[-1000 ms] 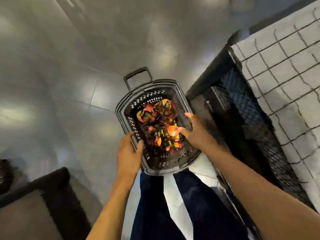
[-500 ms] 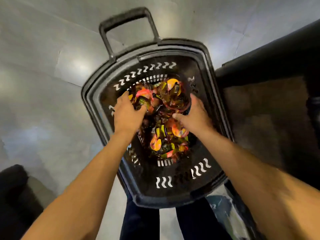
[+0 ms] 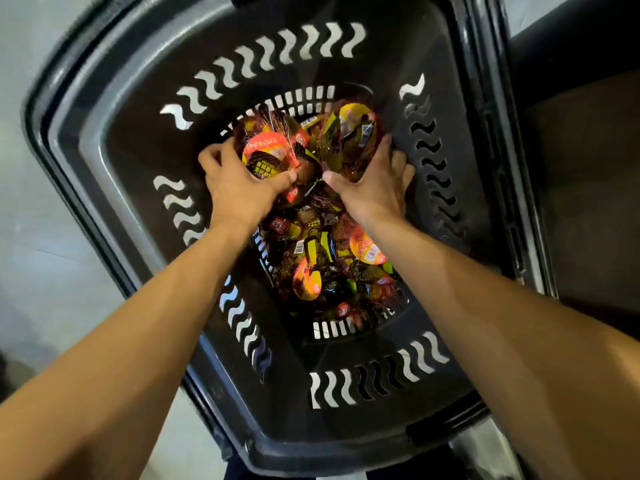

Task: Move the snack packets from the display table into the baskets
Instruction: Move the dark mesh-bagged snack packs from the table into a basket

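A black plastic basket (image 3: 131,140) with wave-shaped slots fills the view. Its bottom holds a heap of netted snack packets (image 3: 322,258) in red, yellow and dark wrappers. Both my arms reach down into it. My left hand (image 3: 239,188) grips a netted packet with a red and yellow label (image 3: 266,154) at the far left of the heap, fingers curled round it. My right hand (image 3: 377,185) lies on the neighbouring netted packet (image 3: 349,133) at the far right, fingers spread along its side against the basket wall, thumb pressed on the near edge.
Grey tiled floor (image 3: 41,265) shows left of the basket. A dark shelf or table base (image 3: 585,174) stands close on the right. The basket's near rim (image 3: 346,448) is just below my forearms.
The camera has come much closer to the basket. Both hands have gone deeper and further back in it, from near the rim onto the far packets.
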